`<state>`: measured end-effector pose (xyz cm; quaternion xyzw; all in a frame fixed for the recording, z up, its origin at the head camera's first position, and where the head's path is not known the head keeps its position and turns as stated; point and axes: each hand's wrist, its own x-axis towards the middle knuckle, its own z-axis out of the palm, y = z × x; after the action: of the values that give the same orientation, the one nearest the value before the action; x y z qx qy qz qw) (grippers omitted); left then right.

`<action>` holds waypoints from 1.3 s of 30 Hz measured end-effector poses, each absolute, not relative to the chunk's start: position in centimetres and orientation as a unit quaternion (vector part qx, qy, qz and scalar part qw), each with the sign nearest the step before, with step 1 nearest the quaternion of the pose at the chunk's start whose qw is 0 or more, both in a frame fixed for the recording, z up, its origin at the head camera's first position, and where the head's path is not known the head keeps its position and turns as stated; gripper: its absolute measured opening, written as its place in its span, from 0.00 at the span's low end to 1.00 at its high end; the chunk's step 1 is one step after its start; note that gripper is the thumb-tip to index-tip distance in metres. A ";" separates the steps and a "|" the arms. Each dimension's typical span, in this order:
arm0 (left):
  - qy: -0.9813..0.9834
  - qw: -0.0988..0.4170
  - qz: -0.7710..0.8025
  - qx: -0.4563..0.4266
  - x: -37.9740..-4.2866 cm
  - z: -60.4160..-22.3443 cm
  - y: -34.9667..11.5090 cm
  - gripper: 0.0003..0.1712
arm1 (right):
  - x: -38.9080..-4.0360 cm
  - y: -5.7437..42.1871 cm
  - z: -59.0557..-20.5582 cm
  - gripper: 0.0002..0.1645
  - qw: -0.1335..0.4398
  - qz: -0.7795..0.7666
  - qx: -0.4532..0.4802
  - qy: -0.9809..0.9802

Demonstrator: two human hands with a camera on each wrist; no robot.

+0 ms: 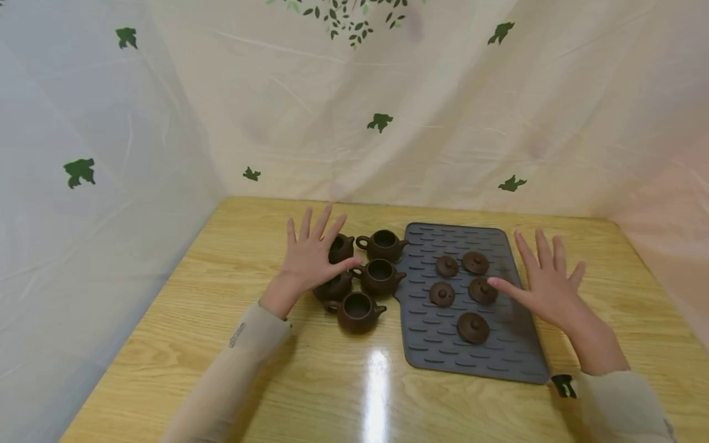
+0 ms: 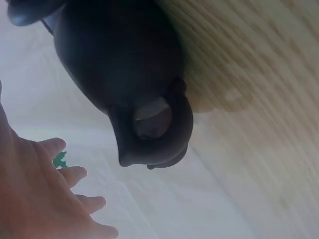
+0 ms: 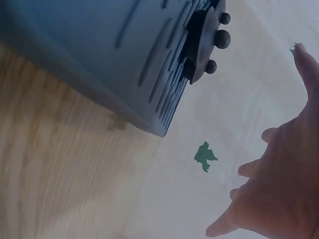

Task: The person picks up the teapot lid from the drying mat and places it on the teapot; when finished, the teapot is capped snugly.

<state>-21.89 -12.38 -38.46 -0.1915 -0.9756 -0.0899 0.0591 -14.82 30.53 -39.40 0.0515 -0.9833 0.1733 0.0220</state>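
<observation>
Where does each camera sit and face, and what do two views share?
Head: on the head, facing forward and down at teapots and a mat holding lids; left hand, right hand and sleeves show.
Left wrist: on that wrist, facing a teapot handle; left hand partly shows.
Right wrist: on that wrist, facing the mat's edge and lids; right hand partly shows.
Head and right wrist share mat and lids.

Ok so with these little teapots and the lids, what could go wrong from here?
The teapots sit bunched together, so the left hand lifting one could knock a neighbour. The lids lie uncovered on the mat; the right hand bumping it might shift them.
</observation>
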 end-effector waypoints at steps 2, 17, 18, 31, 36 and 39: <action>-0.975 0.063 -0.089 -0.196 -21.6 -38.4 -12.3 0.67 | -14.7 30.5 -39.6 0.65 0.017 0.178 0.053 -0.982; -0.965 0.074 -0.114 -0.226 -19.6 -38.1 -12.4 0.51 | -13.9 29.4 -39.3 0.61 -0.015 0.291 0.096 -0.952; -0.963 0.076 -0.120 -0.228 -19.5 -38.1 -12.5 0.51 | -13.8 29.4 -39.2 0.60 -0.016 0.291 0.095 -0.952; -0.940 0.093 -0.201 -0.259 -18.2 -38.0 -13.0 0.41 | -13.1 28.6 -39.3 0.41 -0.032 0.321 0.122 -0.939; -0.939 0.072 -0.223 -0.250 -17.8 -37.9 -13.0 0.37 | -13.0 28.4 -39.4 0.35 -0.028 0.334 0.135 -0.932; -0.938 0.065 -0.234 -0.248 -17.6 -37.9 -13.1 0.35 | -12.9 28.3 -39.5 0.32 -0.025 0.334 0.140 -0.932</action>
<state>-17.60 -13.12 -37.90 -0.2484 -0.9378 -0.2337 0.0653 -12.89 28.34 -39.47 0.1401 -0.9319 0.3337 -0.0248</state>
